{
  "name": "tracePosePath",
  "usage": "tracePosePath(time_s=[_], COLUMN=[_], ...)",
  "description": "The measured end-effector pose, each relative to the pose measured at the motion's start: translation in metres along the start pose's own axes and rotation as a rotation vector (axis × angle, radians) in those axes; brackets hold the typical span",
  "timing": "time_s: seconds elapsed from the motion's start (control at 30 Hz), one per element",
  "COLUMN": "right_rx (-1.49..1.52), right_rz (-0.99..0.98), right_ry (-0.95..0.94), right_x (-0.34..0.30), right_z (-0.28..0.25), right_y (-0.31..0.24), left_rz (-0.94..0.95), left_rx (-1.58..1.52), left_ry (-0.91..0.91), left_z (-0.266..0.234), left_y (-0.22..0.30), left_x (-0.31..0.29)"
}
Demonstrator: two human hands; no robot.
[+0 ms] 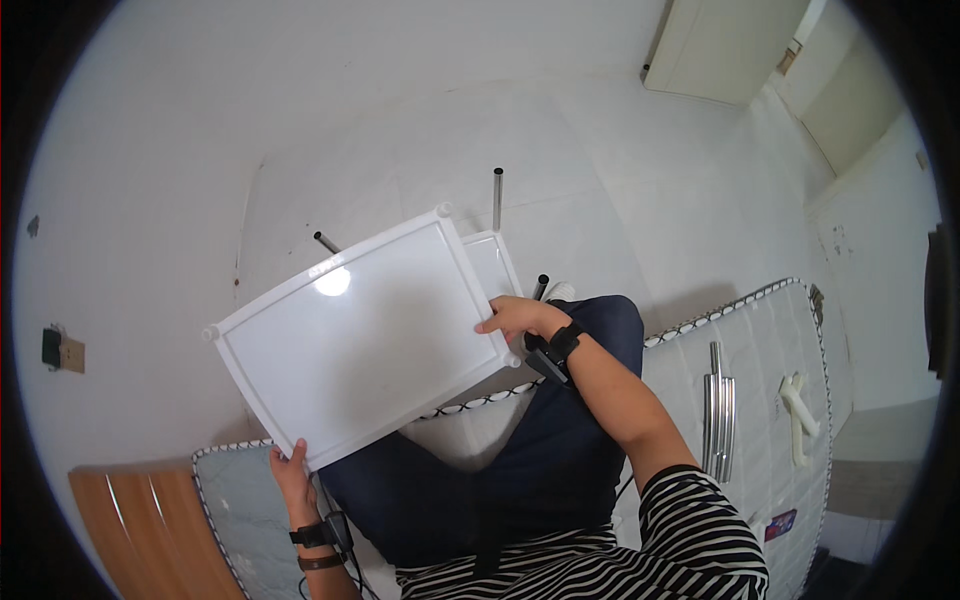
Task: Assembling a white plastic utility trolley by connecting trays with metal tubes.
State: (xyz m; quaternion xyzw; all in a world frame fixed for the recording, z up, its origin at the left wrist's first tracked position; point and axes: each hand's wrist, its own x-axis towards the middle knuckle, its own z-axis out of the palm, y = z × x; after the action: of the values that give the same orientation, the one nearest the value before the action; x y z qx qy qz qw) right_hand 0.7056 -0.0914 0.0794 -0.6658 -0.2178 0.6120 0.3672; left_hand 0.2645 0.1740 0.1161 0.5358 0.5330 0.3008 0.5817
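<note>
A white rectangular plastic shelf panel with a raised rim and round corner sockets is tilted above my lap. My left hand grips its near left corner, thumb on top. At its right edge, my right hand holds the rim with the thumb on the upper face. Beneath it, a second white shelf panel shows only in part. Metal tubes rise around that lower panel: one tube at the far side, another tube at the left, and a third tube beside my right hand.
I sit on a mattress with patterned piping. Several metal tubes lie on it at the right, beside white plastic parts and a small colourful packet. A wooden board stands lower left. A door is at the far right.
</note>
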Motion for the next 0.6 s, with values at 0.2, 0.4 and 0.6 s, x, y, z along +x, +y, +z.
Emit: tracePosePath(time_s=[0.2,0.4,0.6], right_rx=[0.333,0.827,0.889], right_rz=[-0.531,-0.727,-0.845], right_ry=[0.253,0.464,0.541], right_x=[-0.029,-0.054,-0.066], right_z=[-0.015,-0.047,-0.06], right_y=[-0.024,-0.023,-0.02], left_rz=[-0.025,-0.097,-0.163], left_rx=[0.106,-0.058,-0.036], left_ry=[-0.102,-0.436,-0.545], left_z=[0.072,0.13,0.173], left_y=[0.095,0.131,0.147], left_x=[0.003,0.073,0.102])
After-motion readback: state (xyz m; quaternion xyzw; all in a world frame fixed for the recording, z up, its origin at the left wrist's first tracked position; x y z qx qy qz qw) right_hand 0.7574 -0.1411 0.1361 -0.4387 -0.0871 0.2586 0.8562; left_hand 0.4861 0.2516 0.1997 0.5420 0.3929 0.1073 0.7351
